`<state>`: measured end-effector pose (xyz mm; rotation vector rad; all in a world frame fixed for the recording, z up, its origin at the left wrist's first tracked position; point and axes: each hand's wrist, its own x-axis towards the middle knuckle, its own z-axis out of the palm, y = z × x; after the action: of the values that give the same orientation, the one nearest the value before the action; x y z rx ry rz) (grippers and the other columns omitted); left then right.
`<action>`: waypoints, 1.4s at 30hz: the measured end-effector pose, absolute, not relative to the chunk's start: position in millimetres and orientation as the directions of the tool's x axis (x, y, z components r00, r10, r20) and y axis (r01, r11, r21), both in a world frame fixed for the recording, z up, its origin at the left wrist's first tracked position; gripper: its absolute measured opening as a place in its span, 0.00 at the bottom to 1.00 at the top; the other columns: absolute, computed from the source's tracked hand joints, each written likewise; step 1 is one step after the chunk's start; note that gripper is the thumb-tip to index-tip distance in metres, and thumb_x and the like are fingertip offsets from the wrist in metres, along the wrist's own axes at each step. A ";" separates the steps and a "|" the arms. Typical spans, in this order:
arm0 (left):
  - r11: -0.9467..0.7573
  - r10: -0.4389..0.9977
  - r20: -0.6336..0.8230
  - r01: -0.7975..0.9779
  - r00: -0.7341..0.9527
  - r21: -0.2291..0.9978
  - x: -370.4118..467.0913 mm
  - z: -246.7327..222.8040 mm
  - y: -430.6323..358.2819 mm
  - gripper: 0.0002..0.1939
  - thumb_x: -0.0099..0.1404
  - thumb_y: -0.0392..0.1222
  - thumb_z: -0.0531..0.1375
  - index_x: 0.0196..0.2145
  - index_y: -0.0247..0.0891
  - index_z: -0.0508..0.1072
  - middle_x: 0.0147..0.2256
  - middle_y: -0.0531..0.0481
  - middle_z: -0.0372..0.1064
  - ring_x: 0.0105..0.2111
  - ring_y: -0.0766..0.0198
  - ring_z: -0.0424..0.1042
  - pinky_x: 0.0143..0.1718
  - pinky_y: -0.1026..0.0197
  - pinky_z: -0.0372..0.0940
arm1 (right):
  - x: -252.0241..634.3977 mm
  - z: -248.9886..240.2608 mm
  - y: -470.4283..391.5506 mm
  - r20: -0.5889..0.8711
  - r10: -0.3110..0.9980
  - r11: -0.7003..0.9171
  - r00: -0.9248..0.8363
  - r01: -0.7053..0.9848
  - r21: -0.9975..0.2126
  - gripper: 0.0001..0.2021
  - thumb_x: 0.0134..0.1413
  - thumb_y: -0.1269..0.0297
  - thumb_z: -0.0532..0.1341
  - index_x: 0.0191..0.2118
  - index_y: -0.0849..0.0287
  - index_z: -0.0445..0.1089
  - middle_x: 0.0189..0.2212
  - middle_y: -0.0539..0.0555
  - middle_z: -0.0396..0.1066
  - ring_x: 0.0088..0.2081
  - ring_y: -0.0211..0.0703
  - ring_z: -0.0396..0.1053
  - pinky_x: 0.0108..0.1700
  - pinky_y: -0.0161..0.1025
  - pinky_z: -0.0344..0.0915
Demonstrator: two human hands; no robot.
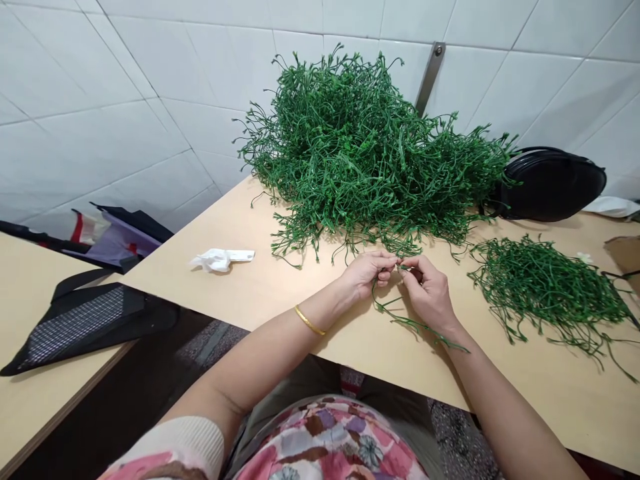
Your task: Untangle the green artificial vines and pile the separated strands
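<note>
White tiles [125, 63] back the table [225, 293], where left hand [367, 273] and right hand [431, 292] pinch green stems [417, 325] near the front edge. Black bag [555, 187] by the back edge, contents hidden; brown item [626, 253] cut off!

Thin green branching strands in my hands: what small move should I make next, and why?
I'd probably draw the right hand along the thin green branching strands, straightening them: it pinches close beside the left hand, while loose lengths trail crookedly.

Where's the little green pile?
In the head view, the little green pile is at right on the table, right of the right hand and in front of the black bag.
</note>
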<state>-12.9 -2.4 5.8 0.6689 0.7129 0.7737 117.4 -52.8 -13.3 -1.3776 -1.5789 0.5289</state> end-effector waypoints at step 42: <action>0.379 0.863 -0.212 -0.311 0.458 0.871 -13.1 3.6 -2.2 0.10 0.56 0.33 0.61 0.22 0.33 0.62 0.15 0.59 0.52 0.12 0.80 0.47 0.15 0.73 0.40 | 123.6 -16.4 -54.5 0.539 0.842 0.410 0.000 0.650 -0.640 0.12 0.58 0.64 0.52 0.43 0.57 0.70 0.39 0.58 0.72 0.41 0.46 0.69 0.45 0.44 0.65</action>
<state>-13.1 -2.2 3.6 0.8702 0.7547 0.8482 123.6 -54.5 -16.4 -1.3096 -1.7185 0.2544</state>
